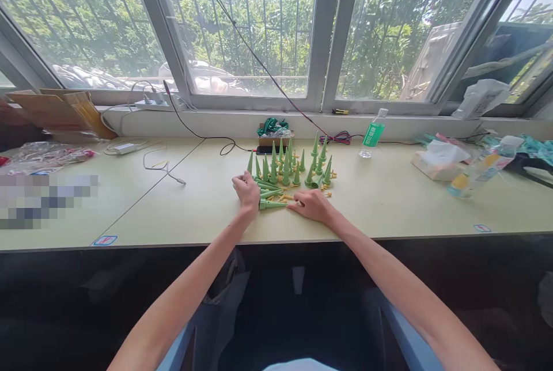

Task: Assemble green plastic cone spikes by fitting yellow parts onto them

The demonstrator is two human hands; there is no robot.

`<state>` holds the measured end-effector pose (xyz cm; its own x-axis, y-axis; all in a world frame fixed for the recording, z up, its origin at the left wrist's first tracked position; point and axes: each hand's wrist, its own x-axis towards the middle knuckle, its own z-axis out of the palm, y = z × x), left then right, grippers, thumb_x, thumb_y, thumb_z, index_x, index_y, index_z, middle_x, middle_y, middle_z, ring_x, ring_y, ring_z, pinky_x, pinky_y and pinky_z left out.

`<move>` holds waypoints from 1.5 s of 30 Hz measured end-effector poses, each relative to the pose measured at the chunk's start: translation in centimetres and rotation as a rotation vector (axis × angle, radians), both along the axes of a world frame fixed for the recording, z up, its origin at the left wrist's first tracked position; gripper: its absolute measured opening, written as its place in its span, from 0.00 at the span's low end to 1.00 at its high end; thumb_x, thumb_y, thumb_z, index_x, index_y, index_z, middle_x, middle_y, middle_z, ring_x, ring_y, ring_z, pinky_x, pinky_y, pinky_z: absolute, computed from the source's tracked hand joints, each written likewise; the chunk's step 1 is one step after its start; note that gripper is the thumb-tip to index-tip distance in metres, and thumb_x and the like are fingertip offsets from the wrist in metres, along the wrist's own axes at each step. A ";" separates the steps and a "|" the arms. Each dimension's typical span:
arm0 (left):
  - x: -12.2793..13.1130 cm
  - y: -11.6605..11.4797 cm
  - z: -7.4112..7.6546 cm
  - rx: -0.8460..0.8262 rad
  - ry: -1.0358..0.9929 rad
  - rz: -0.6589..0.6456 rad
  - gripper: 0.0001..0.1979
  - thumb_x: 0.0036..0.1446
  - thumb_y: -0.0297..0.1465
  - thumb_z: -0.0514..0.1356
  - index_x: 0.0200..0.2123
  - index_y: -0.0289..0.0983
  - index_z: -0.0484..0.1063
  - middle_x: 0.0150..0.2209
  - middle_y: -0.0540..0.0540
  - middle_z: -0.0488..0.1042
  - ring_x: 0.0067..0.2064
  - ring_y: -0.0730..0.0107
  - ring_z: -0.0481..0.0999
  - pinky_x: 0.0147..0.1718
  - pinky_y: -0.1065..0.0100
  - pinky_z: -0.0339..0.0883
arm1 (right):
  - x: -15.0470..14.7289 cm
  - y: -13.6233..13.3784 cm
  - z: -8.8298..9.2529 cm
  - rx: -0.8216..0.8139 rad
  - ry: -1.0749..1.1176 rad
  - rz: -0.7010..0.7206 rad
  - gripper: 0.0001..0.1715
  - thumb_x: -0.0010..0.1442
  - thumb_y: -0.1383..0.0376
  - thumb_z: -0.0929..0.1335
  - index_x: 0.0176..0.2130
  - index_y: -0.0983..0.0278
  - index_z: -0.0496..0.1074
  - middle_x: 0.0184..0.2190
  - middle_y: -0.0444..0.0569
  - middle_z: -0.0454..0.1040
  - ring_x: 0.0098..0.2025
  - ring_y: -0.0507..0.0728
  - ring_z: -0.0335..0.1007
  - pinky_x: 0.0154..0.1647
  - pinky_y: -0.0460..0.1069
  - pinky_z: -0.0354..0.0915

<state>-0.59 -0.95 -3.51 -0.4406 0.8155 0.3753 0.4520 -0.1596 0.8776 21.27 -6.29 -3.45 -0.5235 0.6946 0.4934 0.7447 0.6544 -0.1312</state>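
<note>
My left hand [246, 191] is closed around a green plastic cone-shaped spike [250, 162], whose pointed end sticks up above the fingers. To its right, my right hand [314, 205] rests low over the table with its fingers curled together. Its fingertips are by the tip of a green spike lying on its side [271, 204] and small yellow plastic pieces [287, 197]; what they pinch, if anything, is hidden. Behind both hands, several green spikes [286, 170] stand upright in a cluster, with more yellow pieces [332, 174] scattered among them.
Behind the cluster are a black phone [266, 150] and a small box [276, 132] of green and clear material. A water bottle [372, 135] stands at the right, before a tissue box [438, 163]. Cables [162, 168] lie at the left. The table's front edge [298, 241] runs under my forearms.
</note>
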 end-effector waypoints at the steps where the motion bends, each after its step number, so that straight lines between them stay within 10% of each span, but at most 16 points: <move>1: 0.1 -0.4 0.5 0.002 -0.074 0.106 0.17 0.67 0.48 0.41 0.36 0.41 0.52 0.41 0.41 0.64 0.46 0.62 0.70 0.42 0.61 0.67 | 0.0 0.0 0.0 -0.002 -0.002 -0.009 0.17 0.63 0.58 0.68 0.26 0.64 0.68 0.24 0.46 0.73 0.26 0.50 0.65 0.28 0.45 0.48; 9: 2.9 -4.6 3.9 0.384 0.198 -0.001 0.12 0.68 0.41 0.45 0.43 0.39 0.57 0.46 0.39 0.64 0.46 0.63 0.69 0.48 0.61 0.66 | 0.1 0.3 -0.3 -0.026 -0.005 -0.011 0.16 0.64 0.58 0.67 0.28 0.64 0.68 0.26 0.46 0.74 0.27 0.51 0.66 0.29 0.45 0.49; 21: 5.3 -5.8 0.5 0.370 0.561 -0.659 0.11 0.68 0.37 0.49 0.47 0.39 0.64 0.41 0.45 0.67 0.28 0.73 0.67 0.31 0.69 0.65 | 0.7 0.7 -0.4 -0.019 0.069 -0.105 0.16 0.64 0.66 0.63 0.25 0.65 0.70 0.20 0.46 0.71 0.22 0.51 0.62 0.27 0.46 0.50; 45: 5.8 -6.1 0.1 0.478 0.551 -0.497 0.05 0.62 0.32 0.57 0.36 0.37 0.68 0.28 0.50 0.71 0.22 0.77 0.65 0.25 0.72 0.57 | 1.0 1.2 -0.7 -0.018 0.200 -0.158 0.15 0.63 0.71 0.61 0.49 0.65 0.70 0.44 0.54 0.76 0.42 0.60 0.74 0.39 0.49 0.65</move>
<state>5.25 -7.06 -3.45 0.2675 0.5659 0.7798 0.5721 -0.7445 0.3440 22.26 -5.09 -4.17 -0.3009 0.7695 0.5634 0.7956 0.5282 -0.2966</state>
